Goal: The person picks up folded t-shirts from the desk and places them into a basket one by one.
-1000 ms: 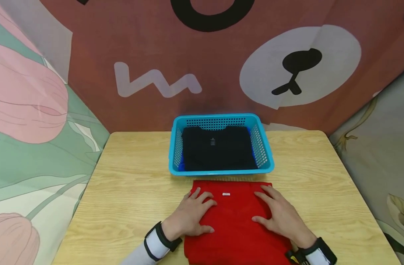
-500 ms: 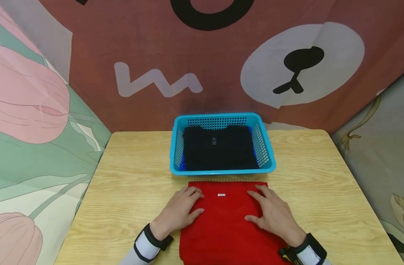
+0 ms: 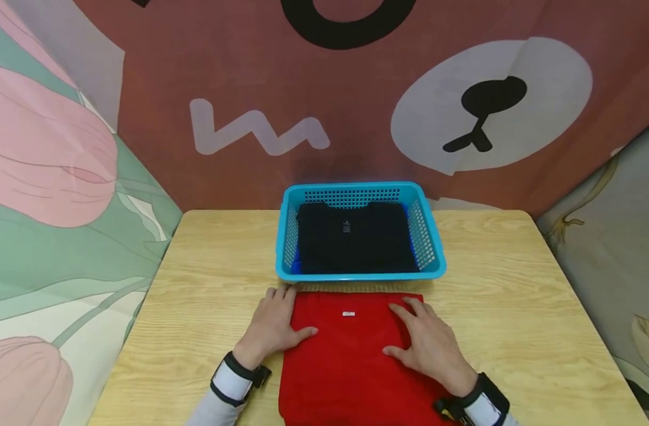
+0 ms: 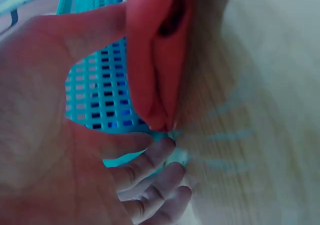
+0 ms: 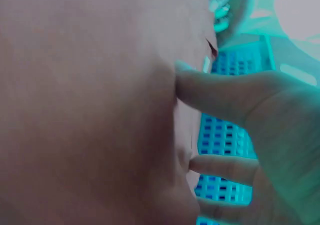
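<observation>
A folded red shirt [image 3: 345,361] with a small white label [image 3: 348,314] lies on the table before me. At its left edge is my left hand [image 3: 268,325], the thumb on top of the cloth and the fingers by the far left corner. In the left wrist view those fingers [image 4: 160,185] reach down beside the folded edge [image 4: 150,60], near the table. My right hand [image 3: 433,346] rests spread on the shirt's right part. Its thumb [image 5: 215,90] touches the red cloth [image 5: 100,110] in the right wrist view.
A blue plastic basket [image 3: 361,277] stands just beyond the shirt. Inside lies a folded black shirt [image 3: 356,242], with blue cloth [image 3: 296,263] showing beneath it. The wooden table [image 3: 207,260] meets a printed cloth backdrop [image 3: 239,177] at the back.
My left hand has slid left off the top of the shirt to its left edge. The shirt and my right hand have shifted a little to the left.
</observation>
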The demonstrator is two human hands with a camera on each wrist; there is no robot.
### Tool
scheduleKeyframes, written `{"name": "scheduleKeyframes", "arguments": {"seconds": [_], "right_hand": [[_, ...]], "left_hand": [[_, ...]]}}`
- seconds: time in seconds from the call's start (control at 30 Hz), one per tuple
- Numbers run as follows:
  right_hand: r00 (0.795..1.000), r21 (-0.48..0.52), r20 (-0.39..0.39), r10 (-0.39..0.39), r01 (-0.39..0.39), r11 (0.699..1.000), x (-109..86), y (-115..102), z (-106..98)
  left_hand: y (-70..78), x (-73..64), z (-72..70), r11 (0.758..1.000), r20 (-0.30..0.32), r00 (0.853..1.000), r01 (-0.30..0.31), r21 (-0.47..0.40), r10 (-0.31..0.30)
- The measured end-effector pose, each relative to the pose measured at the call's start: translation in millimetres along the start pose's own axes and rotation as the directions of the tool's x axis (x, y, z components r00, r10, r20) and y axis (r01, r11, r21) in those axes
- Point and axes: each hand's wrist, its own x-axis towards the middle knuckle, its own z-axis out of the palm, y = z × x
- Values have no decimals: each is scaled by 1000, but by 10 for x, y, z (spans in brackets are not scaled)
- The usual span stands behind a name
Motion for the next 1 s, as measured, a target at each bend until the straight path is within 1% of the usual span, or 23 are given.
{"name": "scheduleKeyframes", "arguments": {"seconds": [0.13,0.27,0.37,0.43,0.57,0.67,0.73,0.8,0.87,0.9,0.93,1.0], "right_hand": [[999,66,-51,15,-12,998,52,193,-28],[998,105,-62,19,-12,994,114,393,-47],[999,151,-48,6,2,988,162,475,-49],[999,175,-43,-1,9,984,196,498,-45],[999,213,-34,-2,9,977,245,508,-38],[1000,288,21,12,-17,958,255,503,-66],[998,336,60,31,-49,941,252,495,-100],[994,366,94,53,-84,927,241,489,-139],[991,372,106,79,-113,921,223,489,-171],[990,387,115,87,-125,914,213,493,-182],[988,411,128,88,-134,902,199,498,-191],[983,469,158,97,-161,868,164,515,-190]], "left_hand": [[-43,31,-10,997,5,1000,2,-78,-1],[-58,53,-8,985,21,1000,10,-173,-6],[-49,57,-21,967,55,998,34,-254,-21],[-28,55,-35,950,82,996,54,-308,-30],[13,47,-45,922,125,990,103,-373,-60],[24,39,-51,903,139,987,132,-410,-81],[15,28,-49,891,150,985,142,-431,-84],[-1,18,-43,884,157,985,133,-449,-69],[-19,3,-34,875,163,985,121,-469,-49],[-25,-6,-28,870,157,987,108,-481,-36],[-31,-16,-20,864,151,988,93,-495,-20],[-33,-35,-10,854,138,990,68,-517,4]]}}
